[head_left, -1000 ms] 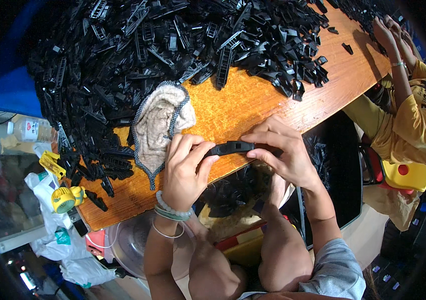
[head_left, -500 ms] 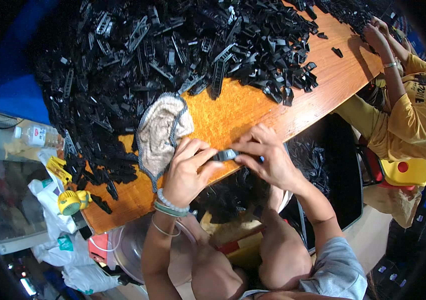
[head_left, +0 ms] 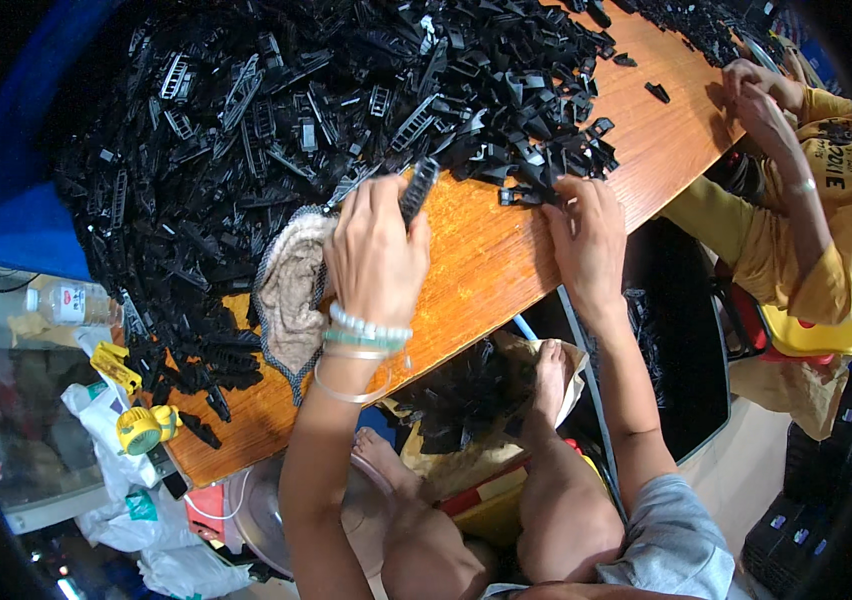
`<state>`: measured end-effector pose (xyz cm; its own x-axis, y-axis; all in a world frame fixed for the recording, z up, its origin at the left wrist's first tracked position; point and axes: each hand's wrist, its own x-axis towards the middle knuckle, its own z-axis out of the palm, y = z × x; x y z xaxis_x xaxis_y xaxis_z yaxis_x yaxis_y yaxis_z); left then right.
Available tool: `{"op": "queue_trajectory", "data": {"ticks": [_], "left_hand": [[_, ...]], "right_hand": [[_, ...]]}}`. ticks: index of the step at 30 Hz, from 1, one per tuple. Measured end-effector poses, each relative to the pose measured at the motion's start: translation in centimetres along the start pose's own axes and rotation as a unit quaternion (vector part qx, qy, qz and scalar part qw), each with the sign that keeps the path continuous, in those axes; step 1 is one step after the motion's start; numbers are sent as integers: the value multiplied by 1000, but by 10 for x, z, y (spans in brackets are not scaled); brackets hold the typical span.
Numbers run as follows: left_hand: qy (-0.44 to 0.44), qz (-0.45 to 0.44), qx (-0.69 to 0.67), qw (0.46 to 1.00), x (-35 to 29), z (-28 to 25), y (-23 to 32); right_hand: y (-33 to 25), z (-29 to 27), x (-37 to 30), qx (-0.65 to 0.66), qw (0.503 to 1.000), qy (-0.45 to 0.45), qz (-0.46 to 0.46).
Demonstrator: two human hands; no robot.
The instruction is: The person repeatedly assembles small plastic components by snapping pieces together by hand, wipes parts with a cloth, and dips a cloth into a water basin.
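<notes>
My left hand (head_left: 376, 250) is closed at the near edge of the pile, with a long black ribbed plastic piece (head_left: 419, 190) sticking up between thumb and fingers. My right hand (head_left: 591, 240) reaches to the pile's right front edge, fingertips pinched together among small black plastic parts (head_left: 520, 196). Whether a part is between those fingertips I cannot make out. Beside my left wrist a crumpled beige cloth (head_left: 291, 290) with a dark checked border lies on the wooden table (head_left: 491, 265). Beyond both hands spreads a big heap of black plastic pieces (head_left: 236, 150).
A yellow handheld fan (head_left: 146, 430) and a clear bottle (head_left: 76, 302) are at the left. Below the table edge sits an open paper bag (head_left: 566, 385) with black parts, beside a dark bin (head_left: 691, 350). At the right a person in a yellow shirt (head_left: 826, 200) works at the table.
My hands were together over a small dark part at the table's front edge. They have separated and moved forward, the left to the heap with a ribbed piece, the right to small parts.
</notes>
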<state>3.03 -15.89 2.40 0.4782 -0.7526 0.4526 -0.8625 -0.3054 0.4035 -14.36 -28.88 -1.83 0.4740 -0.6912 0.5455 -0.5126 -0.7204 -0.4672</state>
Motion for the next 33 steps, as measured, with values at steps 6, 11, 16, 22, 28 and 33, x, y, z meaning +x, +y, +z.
{"op": "queue_trajectory", "data": {"ticks": [6,11,16,22,28,33], "left_hand": [[8,7,-54,999,-51,-36,-1],[-73,-154,-230,958,-139,-111,4],[-20,-418,-349,838,-290,-155,-34],[-170,-656,-81,731,-471,-103,-130],[-186,-651,-48,734,-473,-108,-127],[31,-534,-321,781,-336,-138,-51]], "right_hand": [[-4,7,-6,69,998,-6,-4],[9,7,-9,52,996,24,-64],[16,8,-10,97,995,-9,-1],[24,11,-2,-31,999,-6,-38],[34,0,-1,-61,997,-42,-15],[-2,-21,-15,19,994,-28,-102]]}}
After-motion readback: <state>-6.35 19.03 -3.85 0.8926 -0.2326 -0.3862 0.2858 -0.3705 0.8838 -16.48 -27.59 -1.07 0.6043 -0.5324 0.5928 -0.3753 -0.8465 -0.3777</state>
